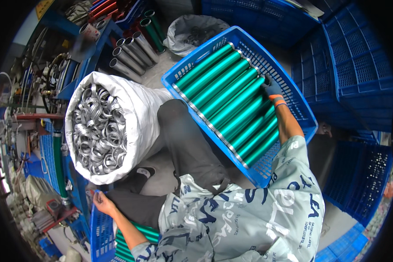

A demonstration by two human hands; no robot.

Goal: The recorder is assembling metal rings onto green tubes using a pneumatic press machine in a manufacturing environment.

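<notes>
My right hand (271,88), in a dark glove with an orange cuff, closes on the far end of a green metal tube (244,101) in a blue crate (309,124). Several shiny green tubes with silver ends lie side by side across this crate. My left hand (102,202) is low on the left beside my knee, its fingers loosely bent and a little apart, with nothing visible in them. Just below it stands another blue crate (101,236), where more green tubes (137,238) show partly behind my forearm.
A white sack (139,102) full of silver metal rings (98,131) stands left of my leg. Bare silver tubes (133,54) stand upright behind it, near a bag (183,35). Stacked blue crates (353,83) line the right. Machinery and an upright green tube (59,163) are at left.
</notes>
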